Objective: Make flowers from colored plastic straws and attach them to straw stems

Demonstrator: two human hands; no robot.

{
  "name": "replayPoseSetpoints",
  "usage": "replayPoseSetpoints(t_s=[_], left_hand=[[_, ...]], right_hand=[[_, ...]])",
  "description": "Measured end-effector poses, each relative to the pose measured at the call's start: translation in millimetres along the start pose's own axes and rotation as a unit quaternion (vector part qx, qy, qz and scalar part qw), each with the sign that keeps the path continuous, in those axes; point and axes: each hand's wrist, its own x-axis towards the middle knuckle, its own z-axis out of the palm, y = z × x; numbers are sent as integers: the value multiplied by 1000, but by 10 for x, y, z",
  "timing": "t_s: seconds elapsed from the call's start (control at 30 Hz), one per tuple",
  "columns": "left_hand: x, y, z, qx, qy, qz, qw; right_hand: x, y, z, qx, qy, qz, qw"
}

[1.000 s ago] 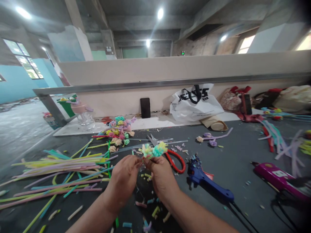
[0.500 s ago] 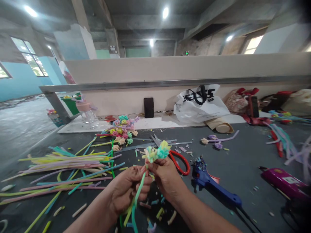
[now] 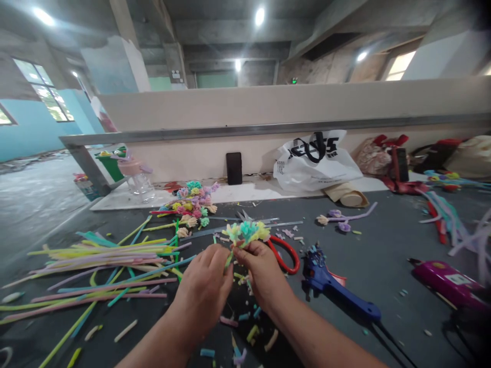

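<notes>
Between my hands is a pipe-cleaner flower sprig point(image 3: 248, 231) with fluffy turquoise and pale yellow heads. My left hand point(image 3: 205, 286) is closed around its green stem point(image 3: 229, 259), back of the hand up, with most of the stem hidden. My right hand point(image 3: 266, 276) pinches just below the heads with thumb and fingers. Right behind the sprig lie scissors with red handles point(image 3: 288, 256), their blades partly covered by the flower heads. Cut pipe-cleaner scraps point(image 3: 253, 335) are scattered on the dark table under my wrists.
Loose pipe cleaners point(image 3: 115, 255) spread across the left. Finished flowers point(image 3: 195, 202) are heaped behind them. A blue glue gun point(image 3: 343, 296) and a magenta glue gun point(image 3: 448, 281) lie on the right. At the back are a phone point(image 3: 234, 168), a white bag point(image 3: 310, 168) and a clear cup point(image 3: 140, 186).
My left hand has rolled over the stem, so its back now faces up and the hanging green length is out of sight. The flower heads have turned, and turquoise now sits in the middle.
</notes>
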Motion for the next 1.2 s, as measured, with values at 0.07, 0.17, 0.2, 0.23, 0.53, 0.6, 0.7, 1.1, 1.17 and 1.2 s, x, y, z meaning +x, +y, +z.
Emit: replayPoseSetpoints(t_s=[0.07,0.17,0.2,0.23,0.53,0.6,0.7,1.1,1.17,1.2], left_hand=[[-4,-16,10,36,5,24,999],[-9,-63,17,58,0,61,996],[-12,-79,17,57,-8,70,996],[-15,-91,15,52,-17,75,996],[91,-45,-94,-348,-96,-265,894],[110,-47,-111,-526,-138,-358,759],[93,-66,-91,-702,-190,-380,571],[88,-31,-76,-640,-103,-367,667],[110,-50,-64,-587,-68,-347,729],[116,-62,-55,-557,-54,-330,760]], right_hand=[[-5,19,7,-6,4,-1,1000],[-1,43,-4,-28,16,-4,999],[3,50,-11,-37,17,-4,999],[7,57,-19,-47,18,-5,999],[-24,35,-4,5,-30,-1,1000],[-48,3,12,45,-51,2,998],[-81,-48,21,73,-71,18,995],[-34,-146,-66,99,-189,69,974],[-6,-127,-81,102,-190,46,975],[9,-114,-89,102,-187,33,976]])
